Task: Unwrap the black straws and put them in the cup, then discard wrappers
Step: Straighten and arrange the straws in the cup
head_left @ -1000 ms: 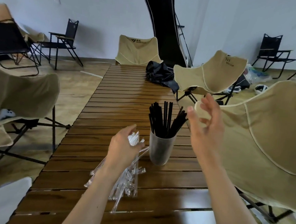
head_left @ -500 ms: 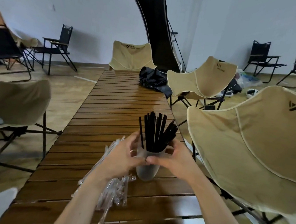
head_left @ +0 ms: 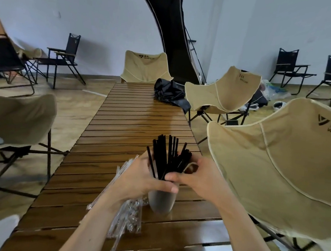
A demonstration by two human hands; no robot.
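A grey cup (head_left: pixel 161 202) stands on the slatted wooden table (head_left: pixel 121 126) with a bunch of black straws (head_left: pixel 168 157) upright in it. My left hand (head_left: pixel 139 178) wraps the cup's rim and the base of the straws from the left, thumb across the front. From the right, my right hand (head_left: pixel 202 177) closes its fingers around the same straws at the rim. A pile of clear plastic wrappers (head_left: pixel 128 218) lies on the table under my left wrist, partly hidden by the forearm.
A beige camp chair (head_left: pixel 287 165) crowds the table's right edge close to my right arm. Another beige chair (head_left: pixel 222 90) and a black bag (head_left: pixel 170 94) sit further back. A chair (head_left: pixel 18 119) stands at the left. Bare table stretches beyond the cup.
My right hand came down from the air onto the straws at the cup's rim. My left hand left the wrappers and closed around the cup. The view shifted closer.
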